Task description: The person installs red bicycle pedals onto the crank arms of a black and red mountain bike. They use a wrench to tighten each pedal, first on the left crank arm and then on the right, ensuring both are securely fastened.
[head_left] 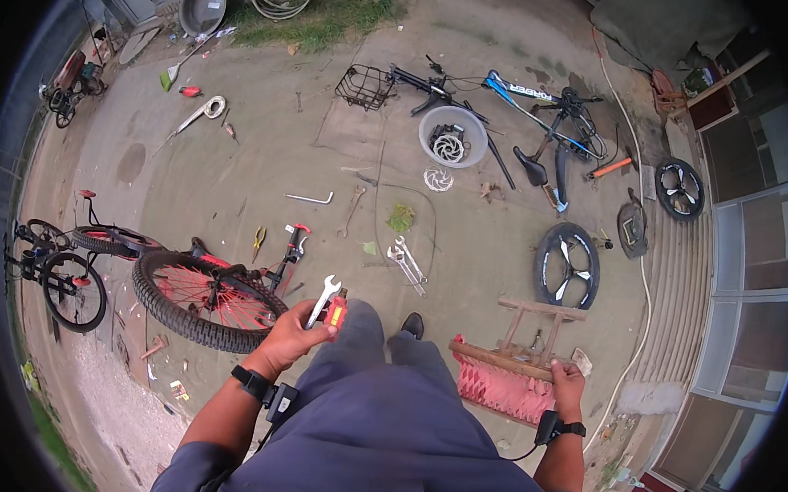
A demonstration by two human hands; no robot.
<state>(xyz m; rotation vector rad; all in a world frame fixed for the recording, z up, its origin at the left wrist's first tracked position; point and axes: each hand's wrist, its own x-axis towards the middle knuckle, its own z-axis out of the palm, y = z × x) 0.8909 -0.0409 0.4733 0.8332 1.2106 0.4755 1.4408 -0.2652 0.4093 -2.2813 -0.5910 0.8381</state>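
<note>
My left hand (289,340) is closed around an open-end wrench (324,299) and a small red-and-yellow piece with a dark tip (336,312), whose kind I cannot make out. Both stick up past the fingers. My right hand (568,384) grips the end of a wooden bar on a folding stool (504,390) with a pink woven seat, tilted beside my right leg. Just past the left hand lies a bicycle with a red-spoked wheel (208,303). Two wrenches (408,266) rest on the ground ahead of my feet.
A loose black wheel (568,266) lies beyond the stool. Farther off are a blue-and-black bicycle frame (544,98), a grey basin of parts (454,115) and a wire basket (364,86). Pliers (259,242) and an L-shaped bar (311,198) lie left of centre. A hose (646,286) runs along the right.
</note>
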